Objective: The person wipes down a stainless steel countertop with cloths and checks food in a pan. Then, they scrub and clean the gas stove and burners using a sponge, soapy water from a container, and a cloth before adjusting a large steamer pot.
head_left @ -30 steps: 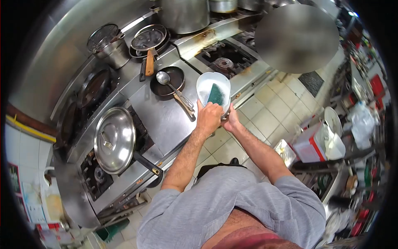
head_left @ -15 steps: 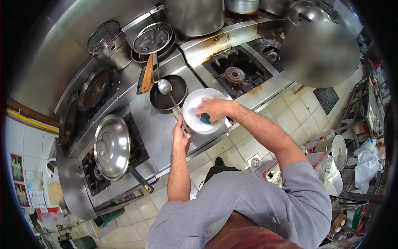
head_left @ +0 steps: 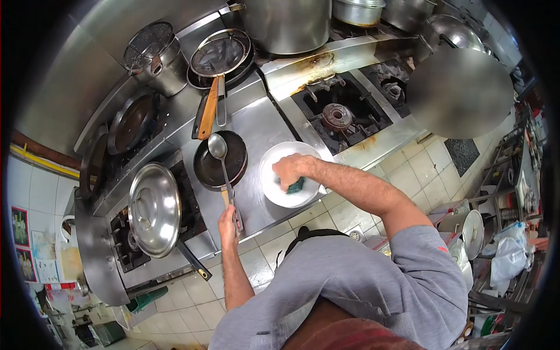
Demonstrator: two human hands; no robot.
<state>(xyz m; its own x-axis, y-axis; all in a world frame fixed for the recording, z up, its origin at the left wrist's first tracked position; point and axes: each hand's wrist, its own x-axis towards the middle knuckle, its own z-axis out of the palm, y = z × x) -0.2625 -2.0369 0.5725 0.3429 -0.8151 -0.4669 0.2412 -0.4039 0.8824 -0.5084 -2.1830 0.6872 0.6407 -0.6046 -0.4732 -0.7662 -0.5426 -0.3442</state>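
My left hand (head_left: pixel 228 225) is closed around the handle end of a long metal ladle (head_left: pixel 217 147) and the wooden handle of a small dark frying pan (head_left: pixel 236 154). The ladle's round head lies over the pan, which rests on the steel counter. To the right, a white bowl (head_left: pixel 273 192) sits close to the counter's front edge. Inside it, my right hand (head_left: pixel 291 170) presses a dark green scouring pad (head_left: pixel 296 186) against the bowl's inner surface. Part of the pad is hidden under the fingers.
A large steel lid (head_left: pixel 154 210) and a black pan handle (head_left: pixel 194 261) are at the left burner. Strainers (head_left: pixel 219 55) and a tall pot (head_left: pixel 286 26) stand behind. A gas burner (head_left: pixel 337 116) is right of the bowl. A blurred round patch hides the upper right.
My left hand has drawn the frying pan and ladle leftward and nearer, widening the gap to the bowl. My right hand stays in the bowl with the pad. The view has shifted slightly.
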